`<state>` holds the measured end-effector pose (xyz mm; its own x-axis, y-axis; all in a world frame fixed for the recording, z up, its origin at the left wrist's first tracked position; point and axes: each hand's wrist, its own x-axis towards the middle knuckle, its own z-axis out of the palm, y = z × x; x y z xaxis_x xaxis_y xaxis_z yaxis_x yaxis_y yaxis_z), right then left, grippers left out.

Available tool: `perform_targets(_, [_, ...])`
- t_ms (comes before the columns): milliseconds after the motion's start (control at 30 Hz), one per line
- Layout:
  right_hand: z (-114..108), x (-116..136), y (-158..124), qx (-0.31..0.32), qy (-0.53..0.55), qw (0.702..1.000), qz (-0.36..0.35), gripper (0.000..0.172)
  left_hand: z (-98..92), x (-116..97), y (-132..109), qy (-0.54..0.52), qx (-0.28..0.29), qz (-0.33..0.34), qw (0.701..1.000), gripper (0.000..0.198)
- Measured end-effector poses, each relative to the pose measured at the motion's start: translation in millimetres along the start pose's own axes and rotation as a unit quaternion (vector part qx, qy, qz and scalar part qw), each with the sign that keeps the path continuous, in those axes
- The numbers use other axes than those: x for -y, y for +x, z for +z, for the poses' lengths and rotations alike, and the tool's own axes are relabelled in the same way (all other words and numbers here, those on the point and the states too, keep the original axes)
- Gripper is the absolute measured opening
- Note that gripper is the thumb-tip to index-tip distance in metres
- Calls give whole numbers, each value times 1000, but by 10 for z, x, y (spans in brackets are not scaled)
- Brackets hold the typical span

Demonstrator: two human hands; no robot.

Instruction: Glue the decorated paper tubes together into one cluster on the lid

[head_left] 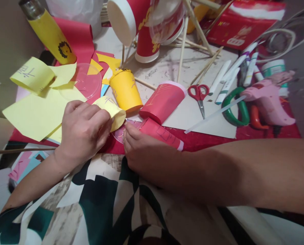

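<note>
My left hand [87, 127] is closed, with its fingers bent around the near side of a pale yellow paper roll [113, 110] that has pen marks on it. Close to the roll's open end, the fingertips of my right hand [136, 144] are pressed together; whatever they pinch is too small to make out. Beneath the fingers lies a clear plastic disc [118, 133]. Against my right hand rests a red paper roll [162, 134] with drawn lines. Just beyond stand a yellow paper-wrapped cup [126, 90] and a bigger red paper-wrapped cup [164, 102], lying on its side.
Pale yellow sheets [39, 114] spread at left near a yellow bottle [52, 37]. Red-handled scissors [200, 97], several markers [226, 80], a green tape roll [235, 107] and a pink glue gun [269, 98] lie right. Red paper cups [147, 44] and wooden sticks [199, 29] stand behind.
</note>
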<state>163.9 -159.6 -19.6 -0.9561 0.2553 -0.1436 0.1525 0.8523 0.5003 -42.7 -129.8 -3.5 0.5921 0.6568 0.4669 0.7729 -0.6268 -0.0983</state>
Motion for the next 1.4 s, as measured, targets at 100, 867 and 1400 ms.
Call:
perform_targets(100, [16,2,-5,-18,9,1000,5,42,1,41,4,17,4,13,1000,23])
perform_targets(867, [113,6,9,-56,34,998,-10,51,-92,315,-56,-10,17,26,999,16])
perform_targets(1400, [42,-53,25,-8,25,999,-34,50,-114,473,22,-97,25,12,995,16])
